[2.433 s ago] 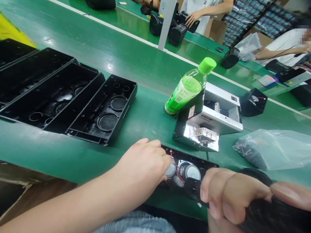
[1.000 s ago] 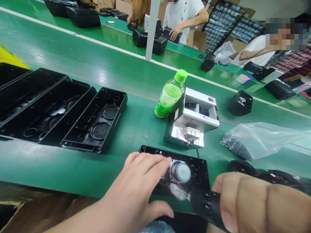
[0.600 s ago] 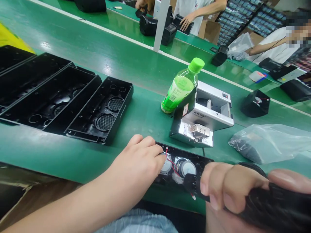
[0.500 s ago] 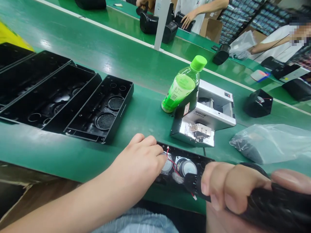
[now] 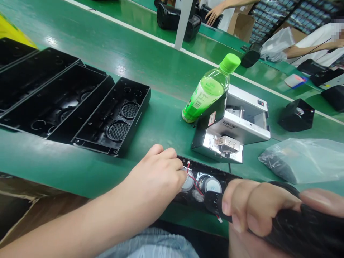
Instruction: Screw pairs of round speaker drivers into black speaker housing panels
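Lower centre of the frame: left hand (image 5: 158,177) curled on the speaker case (image 5: 206,182), fingertips at a round speaker (image 5: 188,182), perhaps pinching it; lower right: right hand (image 5: 258,211) clamped around a black screwdriver (image 5: 290,229); green bottle (image 5: 208,91) above centre.

Bright overhead light gave white glare patches on the green worktop (image 5: 113,53). Shadows were soft. The right hand (image 5: 258,211) near the lens was blurred, and the edges looked stretched.

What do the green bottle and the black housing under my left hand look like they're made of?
Green bottle: clear plastic, probably, since the liquid shows through; opaque cap. Black housing by the left hand: likely moulded matte plastic, with screw holes along its rim.
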